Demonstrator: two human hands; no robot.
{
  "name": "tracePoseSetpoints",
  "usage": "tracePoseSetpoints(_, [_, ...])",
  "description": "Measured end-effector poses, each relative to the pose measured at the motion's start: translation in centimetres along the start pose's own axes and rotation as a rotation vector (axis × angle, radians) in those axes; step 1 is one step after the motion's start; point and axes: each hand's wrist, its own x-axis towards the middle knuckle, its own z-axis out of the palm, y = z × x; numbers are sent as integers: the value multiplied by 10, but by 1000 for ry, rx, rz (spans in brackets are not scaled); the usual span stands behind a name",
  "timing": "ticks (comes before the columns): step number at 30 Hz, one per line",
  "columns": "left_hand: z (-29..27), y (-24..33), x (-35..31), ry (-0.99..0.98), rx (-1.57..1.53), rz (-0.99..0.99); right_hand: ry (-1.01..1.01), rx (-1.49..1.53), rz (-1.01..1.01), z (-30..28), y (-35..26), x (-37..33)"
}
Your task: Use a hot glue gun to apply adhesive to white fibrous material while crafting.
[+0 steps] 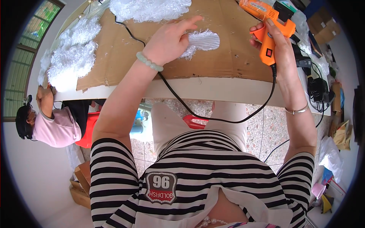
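Note:
My right hand (283, 47) is wrapped round the handle of an orange hot glue gun (268, 47), with fingers at its trigger. The gun's nozzle end points to the far left and is cut off at the top of the view. My left hand (165, 42) lies over the cardboard with its index finger stretched out. Its thumb side touches or nearly touches a small oval white piece (207, 40), which has a ribbed face and shaggy edges. A black power cord (213, 119) hangs from the gun's handle, loops in front of the table and passes under my left arm.
A cardboard sheet (121, 57) covers the white table (213, 89). White shaggy pieces (150, 8) lie at the far side, with another heap (76, 51) to the left. Black adapters and cords (318, 89) crowd the right edge. Another person (57, 125) works at far left.

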Motion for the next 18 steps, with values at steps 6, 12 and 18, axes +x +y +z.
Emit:
tracePoseSetpoints(6, [10, 0, -1, -73, 134, 173, 39, -13, 84, -2, 5, -22])
tracePoseSetpoints(12, [10, 10, -1, -87, 340, 337, 70, 31, 88, -6, 5, -28])
tracePoseSetpoints(18, [7, 10, 5, -102, 227, 187, 74, -19, 82, -8, 1, -37])
